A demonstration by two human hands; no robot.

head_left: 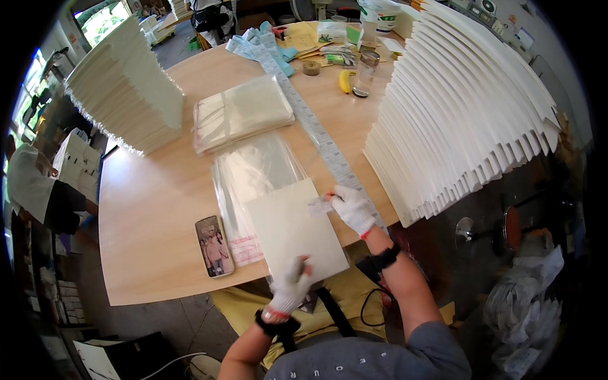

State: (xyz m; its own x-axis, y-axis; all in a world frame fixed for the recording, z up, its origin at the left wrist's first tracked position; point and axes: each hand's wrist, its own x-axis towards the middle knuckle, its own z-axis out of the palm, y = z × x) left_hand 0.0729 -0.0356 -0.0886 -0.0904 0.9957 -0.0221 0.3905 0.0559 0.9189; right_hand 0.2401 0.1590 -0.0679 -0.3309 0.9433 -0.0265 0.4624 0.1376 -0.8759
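Observation:
A flat white rectangular sheet or board (294, 231) lies at the table's near edge, partly over clear plastic bags (253, 168). My right hand (352, 209), in a white glove with bare fingertips, pinches a small pale label (320, 206) over the sheet's right edge. At the sheet's near edge is my left hand (292, 286), gloved the same way. Its fingers are blurred, and whether they grip the sheet is unclear. A long strip of printed labels (320, 136) runs from the far side of the table to beside my right hand.
A phone (215, 247) lies left of the sheet. Tall stacks of white sheets stand at left (126, 88) and right (462, 114). Farther back are bundled clear bags (244, 113), a tape roll (311, 68), a banana (345, 81) and a clear cup (365, 75). Another person (38, 180) is at far left.

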